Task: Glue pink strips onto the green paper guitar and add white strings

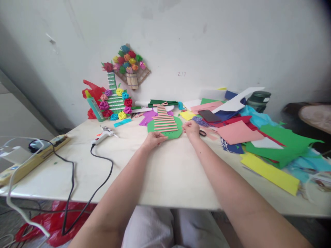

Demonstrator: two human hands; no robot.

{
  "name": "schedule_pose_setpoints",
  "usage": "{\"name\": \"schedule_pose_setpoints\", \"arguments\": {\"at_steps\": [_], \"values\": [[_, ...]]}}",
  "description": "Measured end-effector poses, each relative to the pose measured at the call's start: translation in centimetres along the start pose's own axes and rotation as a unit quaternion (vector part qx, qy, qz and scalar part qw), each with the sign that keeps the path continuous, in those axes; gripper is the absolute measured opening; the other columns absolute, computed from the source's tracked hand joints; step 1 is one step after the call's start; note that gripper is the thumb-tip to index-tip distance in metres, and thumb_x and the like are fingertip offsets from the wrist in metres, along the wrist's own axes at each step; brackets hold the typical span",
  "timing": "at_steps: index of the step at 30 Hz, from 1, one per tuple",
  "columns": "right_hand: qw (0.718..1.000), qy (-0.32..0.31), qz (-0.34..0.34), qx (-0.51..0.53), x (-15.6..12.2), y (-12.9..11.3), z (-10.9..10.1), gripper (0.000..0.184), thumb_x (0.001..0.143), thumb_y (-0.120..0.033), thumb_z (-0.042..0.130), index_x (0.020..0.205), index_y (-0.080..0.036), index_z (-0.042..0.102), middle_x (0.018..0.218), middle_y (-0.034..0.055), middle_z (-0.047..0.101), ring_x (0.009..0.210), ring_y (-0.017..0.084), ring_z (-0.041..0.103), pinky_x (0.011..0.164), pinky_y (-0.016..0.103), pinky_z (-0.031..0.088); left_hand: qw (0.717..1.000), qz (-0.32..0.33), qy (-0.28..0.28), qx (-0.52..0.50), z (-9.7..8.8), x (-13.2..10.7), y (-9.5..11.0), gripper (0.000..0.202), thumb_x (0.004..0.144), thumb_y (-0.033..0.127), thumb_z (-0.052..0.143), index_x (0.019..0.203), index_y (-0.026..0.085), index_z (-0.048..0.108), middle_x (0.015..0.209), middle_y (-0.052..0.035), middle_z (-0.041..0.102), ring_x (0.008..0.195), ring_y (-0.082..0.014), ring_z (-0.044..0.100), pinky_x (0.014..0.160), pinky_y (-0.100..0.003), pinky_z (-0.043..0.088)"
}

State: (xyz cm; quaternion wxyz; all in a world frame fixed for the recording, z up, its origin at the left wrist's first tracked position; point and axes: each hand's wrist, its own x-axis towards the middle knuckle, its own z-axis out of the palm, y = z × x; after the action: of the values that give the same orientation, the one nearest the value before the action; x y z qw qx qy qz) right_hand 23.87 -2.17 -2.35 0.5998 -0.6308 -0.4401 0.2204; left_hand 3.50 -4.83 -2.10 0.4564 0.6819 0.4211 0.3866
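Observation:
In the middle of the table lies a green card cutout (168,135) with a rounded base and a narrow neck. Several pink paper strips (165,123) run across it in rows, and small dark dots show near its lower edge. My left hand (154,139) is closed, its thumb and fingers pinching the card's lower left edge. Just off the card's right side, my right hand (191,130) is closed in a pinch; whatever its fingertips hold is too small to make out. Black scissor handles (202,133) lie beside the right hand.
A white glue gun (103,134) with a black cord lies left, near a yellow power strip (38,154). A flower-covered green craft (116,100) and a glue bottle (94,107) stand behind. Coloured paper sheets (238,132), a phone (209,116) and a dark bottle (258,101) crowd the right.

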Motion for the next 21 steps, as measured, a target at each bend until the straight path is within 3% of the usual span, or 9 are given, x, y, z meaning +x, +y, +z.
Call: {"name": "schedule_pose_setpoints", "arguments": {"at_steps": [4,7,11,14,17,21], "values": [[0.991,-0.065,0.025,0.116,-1.1,-1.0,0.4,0.01,0.058,-0.016,0.055,0.066,-0.018,0.051,0.048,-0.0065,0.051,0.043,0.009,0.049,0.044,0.022,0.042,0.996,-0.007,-0.016,-0.089,-0.1,-0.3,0.3,0.033,0.06,0.041,0.069,0.061,0.013,0.051,0.04,0.0047,0.047,0.033,-0.0031,0.034,0.034,-0.018,0.023],[0.979,-0.142,0.012,0.149,-2.3,-1.8,0.6,0.015,0.058,-0.016,0.051,0.072,-0.017,0.055,0.051,-0.0061,0.054,0.043,0.008,0.047,0.043,0.02,0.039,0.987,-0.012,-0.047,-0.152,-0.2,-0.3,0.2,0.031,0.063,0.038,0.068,0.064,0.012,0.052,0.049,-0.0003,0.057,0.036,-0.0053,0.045,0.036,-0.017,0.032],[0.964,-0.228,-0.015,0.134,-3.9,-2.5,1.1,0.025,0.058,-0.013,0.045,0.077,-0.015,0.06,0.044,-0.0087,0.045,0.039,0.005,0.036,0.042,0.018,0.03,0.966,-0.046,-0.083,-0.239,-0.5,-0.1,-0.1,0.023,0.072,0.031,0.062,0.08,0.009,0.057,0.069,-0.0087,0.067,0.054,-0.0129,0.062,0.049,-0.021,0.047],[0.951,-0.274,-0.06,0.132,-4.8,-2.8,1.7,0.023,0.062,-0.016,0.046,0.08,-0.014,0.061,0.044,-0.0091,0.042,0.04,0.005,0.035,0.045,0.019,0.032,0.95,-0.067,-0.097,-0.291,-0.7,0.0,-0.2,0.018,0.078,0.023,0.055,0.087,0.007,0.058,0.081,-0.0137,0.068,0.069,-0.0177,0.065,0.061,-0.025,0.051],[0.944,-0.289,-0.117,0.109,-5.0,-2.6,2.2,0.021,0.068,-0.023,0.05,0.083,-0.015,0.062,0.053,-0.0052,0.052,0.047,0.007,0.043,0.051,0.021,0.038,0.932,-0.084,-0.104,-0.336,-0.9,0.0,-0.1,0.023,0.083,0.023,0.047,0.09,0.005,0.059,0.087,-0.0163,0.067,0.079,-0.0209,0.065,0.07,-0.03,0.051],[0.939,-0.249,-0.238,-0.009,-5.1,-2.4,2.4,0.017,0.068,-0.027,0.059,0.08,-0.018,0.066,0.074,0.0013,0.061,0.065,0.011,0.053,0.065,0.026,0.043,0.907,-0.109,-0.11,-0.392,-1.0,0.1,0.1,0.037,0.087,0.031,0.035,0.091,0.004,0.061,0.086,-0.0168,0.067,0.082,-0.0215,0.064,0.078,-0.033,0.049]]}}
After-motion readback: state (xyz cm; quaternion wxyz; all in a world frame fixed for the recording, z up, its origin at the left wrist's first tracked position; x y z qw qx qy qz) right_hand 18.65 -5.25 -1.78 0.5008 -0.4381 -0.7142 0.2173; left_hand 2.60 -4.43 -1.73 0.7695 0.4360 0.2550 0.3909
